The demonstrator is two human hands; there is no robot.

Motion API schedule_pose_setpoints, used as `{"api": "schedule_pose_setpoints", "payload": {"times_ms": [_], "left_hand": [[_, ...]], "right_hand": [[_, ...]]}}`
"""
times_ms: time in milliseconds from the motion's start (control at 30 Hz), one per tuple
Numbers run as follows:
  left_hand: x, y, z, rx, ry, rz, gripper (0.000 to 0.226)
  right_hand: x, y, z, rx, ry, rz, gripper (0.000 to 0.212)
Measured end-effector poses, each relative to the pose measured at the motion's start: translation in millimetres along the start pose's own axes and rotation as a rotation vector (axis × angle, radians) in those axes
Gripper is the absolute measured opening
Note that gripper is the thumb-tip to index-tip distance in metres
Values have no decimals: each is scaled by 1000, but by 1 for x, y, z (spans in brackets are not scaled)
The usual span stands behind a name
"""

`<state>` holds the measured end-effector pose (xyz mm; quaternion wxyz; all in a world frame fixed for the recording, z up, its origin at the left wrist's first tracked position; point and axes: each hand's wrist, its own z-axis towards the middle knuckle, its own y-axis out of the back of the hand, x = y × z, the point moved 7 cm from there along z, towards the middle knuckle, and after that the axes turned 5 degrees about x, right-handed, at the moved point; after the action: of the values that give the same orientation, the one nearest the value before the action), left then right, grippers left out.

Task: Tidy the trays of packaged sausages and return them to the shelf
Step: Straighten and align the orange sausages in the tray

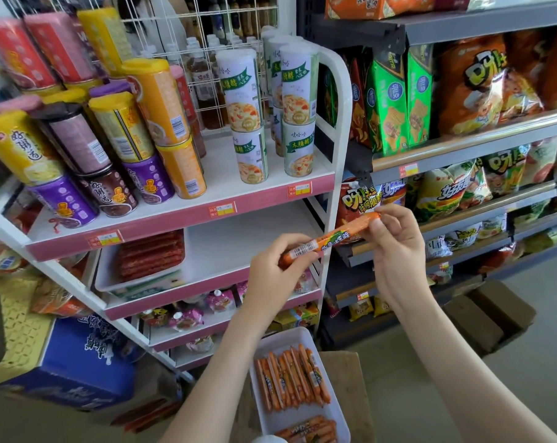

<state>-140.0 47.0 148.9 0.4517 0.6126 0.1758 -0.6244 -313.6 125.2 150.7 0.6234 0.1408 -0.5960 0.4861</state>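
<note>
One sausage [329, 239] is held at both ends: left hand [270, 276] curled round the lower end, right hand [395, 251] pinching the upper tip. The tray [297, 417] sits below the fingers [294, 251]. Best to lower the sausage level, label up, flush beside the laid rows [291, 378].

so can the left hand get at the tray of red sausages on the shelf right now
Probably, once freed: the left hand grips the orange sausage with the right hand, but nothing stands between it and the red sausage tray.
</note>
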Motion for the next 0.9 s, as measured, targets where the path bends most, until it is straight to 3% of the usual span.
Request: {"api": "schedule_pose_setpoints", "payload": {"times_ms": [200, 367, 633, 833, 900], "left_hand": [[11, 19, -6, -194, 61, -540, 20], [2, 8, -7, -134, 23, -482, 23], [13, 17, -11, -277, 10, -451, 13], [66, 13, -13, -417, 165, -577, 3], [92, -2, -15, -409, 216, -510, 6]], "right_hand": [[-43, 18, -2, -135, -164, 175, 8], [-74, 22, -11, -161, -287, 282, 11], [-104, 16, -20, -104, -458, 275, 18], [-140, 25, -37, -1, -588, 91, 13], [-158, 29, -45, 41, -636, -14, 11]]}}
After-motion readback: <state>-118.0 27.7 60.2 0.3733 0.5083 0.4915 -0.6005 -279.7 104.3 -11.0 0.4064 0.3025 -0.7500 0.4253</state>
